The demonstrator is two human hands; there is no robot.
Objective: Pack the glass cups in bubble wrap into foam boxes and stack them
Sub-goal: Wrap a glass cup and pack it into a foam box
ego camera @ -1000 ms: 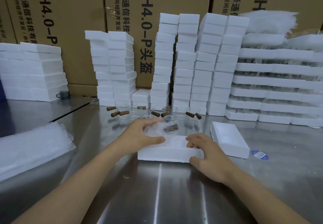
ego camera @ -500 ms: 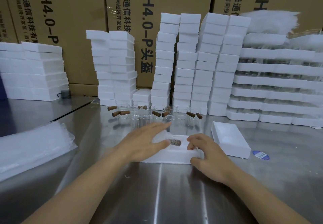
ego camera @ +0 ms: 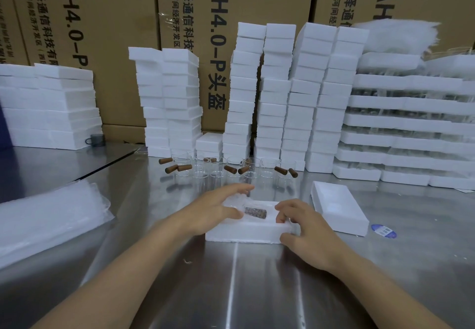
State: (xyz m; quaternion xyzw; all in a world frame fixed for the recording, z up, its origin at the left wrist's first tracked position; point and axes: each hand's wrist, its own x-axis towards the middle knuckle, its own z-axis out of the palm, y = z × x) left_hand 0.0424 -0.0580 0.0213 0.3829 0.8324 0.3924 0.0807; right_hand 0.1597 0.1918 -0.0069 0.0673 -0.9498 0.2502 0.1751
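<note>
Head view, and both hands are down on the foam box (ego camera: 246,235), which sits open at the middle of the steel table (ego camera: 257,290). Inside its cavity lies the bubble-wrapped glass cup (ego camera: 253,211), on its side, with the brown handle showing through the wrap and pointing right.

The left hand (ego camera: 213,210) is spread over the wrap at the box's left end. Its fingers are stretched out and only slightly bent, the thumb lies just beside the handle, and it presses rather than grips. The right hand (ego camera: 308,231) holds the box's right end, fingers curled over the rim and thumb against the front wall.

Just right of the box, not touching it, a foam lid (ego camera: 339,210) lies flat, with a blue sticker (ego camera: 384,231) on the table beside it. Behind the box stands a row of bare glass cups (ego camera: 218,174) with wooden handles. Behind those rise tall stacks of foam boxes (ego camera: 295,97), against cardboard cartons (ego camera: 115,33). Far left, there's a heap of bubble wrap sheets (ego camera: 46,223).
</note>
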